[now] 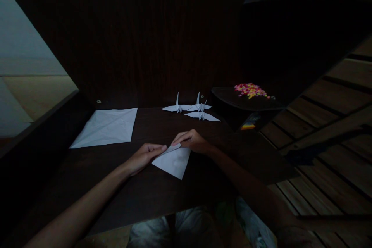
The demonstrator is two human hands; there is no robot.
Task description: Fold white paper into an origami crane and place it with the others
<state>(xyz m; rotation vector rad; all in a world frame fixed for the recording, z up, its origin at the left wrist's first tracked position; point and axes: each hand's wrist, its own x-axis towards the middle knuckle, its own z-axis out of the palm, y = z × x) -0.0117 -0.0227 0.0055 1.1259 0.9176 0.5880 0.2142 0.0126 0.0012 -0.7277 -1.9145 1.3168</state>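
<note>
A partly folded sheet of white paper (173,162) lies on the dark tabletop in front of me, one corner pointing toward me. My left hand (145,157) pinches its left side, the thumb along a narrow folded strip at the upper edge. On that same strip rest the fingers of my right hand (193,141), closed at the paper's upper right. Just beyond my hands stand several folded white paper cranes, among them a left one (178,107) and a front one (202,116). Their wings are spread and overlap one another.
A creased white sheet (109,126) lies flat at the left, near the side panel. On a small raised shelf (223,95) at the right is a pile of pink and yellow beads (250,90). A dark upright panel (145,38) bounds the back of the tabletop.
</note>
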